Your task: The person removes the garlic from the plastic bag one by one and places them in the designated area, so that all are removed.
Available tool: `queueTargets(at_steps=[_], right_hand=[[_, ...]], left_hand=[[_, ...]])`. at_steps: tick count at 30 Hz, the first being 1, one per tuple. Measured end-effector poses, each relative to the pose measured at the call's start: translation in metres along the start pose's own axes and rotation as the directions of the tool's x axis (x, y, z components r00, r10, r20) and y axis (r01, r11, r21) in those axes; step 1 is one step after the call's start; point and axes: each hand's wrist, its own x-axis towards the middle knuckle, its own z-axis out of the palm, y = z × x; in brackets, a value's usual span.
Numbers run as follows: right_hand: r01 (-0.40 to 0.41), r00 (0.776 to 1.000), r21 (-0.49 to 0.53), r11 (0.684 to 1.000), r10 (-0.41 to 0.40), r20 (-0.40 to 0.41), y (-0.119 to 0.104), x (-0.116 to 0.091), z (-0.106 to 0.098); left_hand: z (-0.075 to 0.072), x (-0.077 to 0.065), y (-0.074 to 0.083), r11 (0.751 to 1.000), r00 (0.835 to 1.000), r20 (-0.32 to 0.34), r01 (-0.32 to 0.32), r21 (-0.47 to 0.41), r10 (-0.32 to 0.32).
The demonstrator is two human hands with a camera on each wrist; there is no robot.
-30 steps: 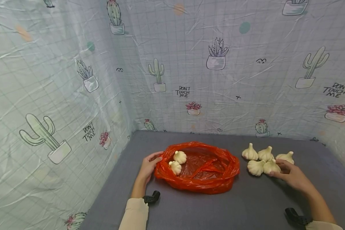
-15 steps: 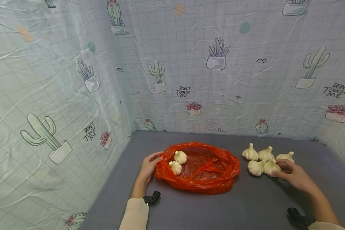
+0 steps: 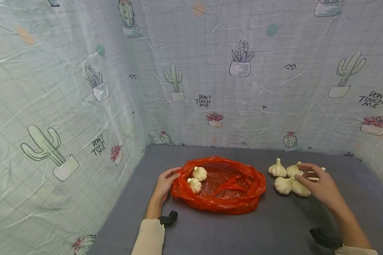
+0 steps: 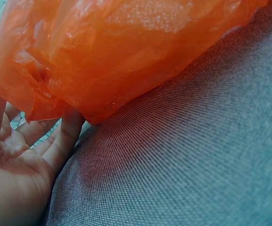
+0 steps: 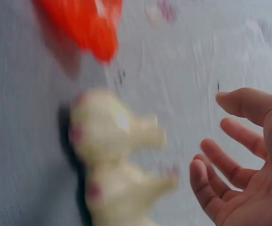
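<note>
A red plastic bag (image 3: 223, 206) lies on the table with its mouth spread wide, and two garlic bulbs (image 3: 199, 174) rest inside near its left edge. My left hand (image 3: 164, 185) holds the bag's left rim; in the left wrist view its fingers (image 4: 66, 136) go in behind the thin plastic. Right of the bag, several more garlic bulbs (image 3: 283, 186) sit in a cluster. Over this cluster hovers my right hand (image 3: 323, 187), fingers spread and loosely bent, hiding part of the bulbs behind. In the right wrist view its palm holds nothing, with blurred garlic bulbs (image 5: 103, 129) beside it.
The grey cloth-covered table (image 3: 229, 233) runs back to a cactus-print curtain (image 3: 242, 117), which also closes off the left side. A black wrist camera (image 3: 168, 217) sits on the left wrist and another (image 3: 326, 239) on the right.
My right hand has lifted off the front right garlic bulb, rising a little and opening its fingers; that bulb stays on the table. The left hand and bag have kept their place.
</note>
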Motion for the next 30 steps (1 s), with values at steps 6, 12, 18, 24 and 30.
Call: queueTargets(at_steps=[6,12,18,24,30], right_hand=[[0.175,0.985,0.094,0.980,-0.174,-0.023,-0.038,-0.001,0.040],[0.307,0.949,0.173,0.936,-0.316,0.027,-0.065,0.000,0.087],[0.293,0.934,0.224,0.929,-0.329,0.141,-0.086,0.012,0.128],[0.197,0.943,0.232,0.952,-0.249,0.222,-0.107,0.032,0.169],[0.142,0.946,0.257,0.956,-0.207,0.251,-0.122,0.052,0.204]], left_hand=[[0.000,0.000,0.001,1.000,1.000,0.006,-0.005,-0.003,0.005],[0.000,0.001,-0.002,1.000,1.000,-0.001,-0.009,0.002,0.009],[0.000,0.001,-0.001,1.000,1.000,0.004,-0.009,-0.006,0.009],[-0.001,-0.001,0.002,1.000,1.000,-0.004,-0.009,-0.010,0.009],[-0.001,-0.001,0.002,1.000,1.000,0.003,-0.010,-0.007,0.010]])
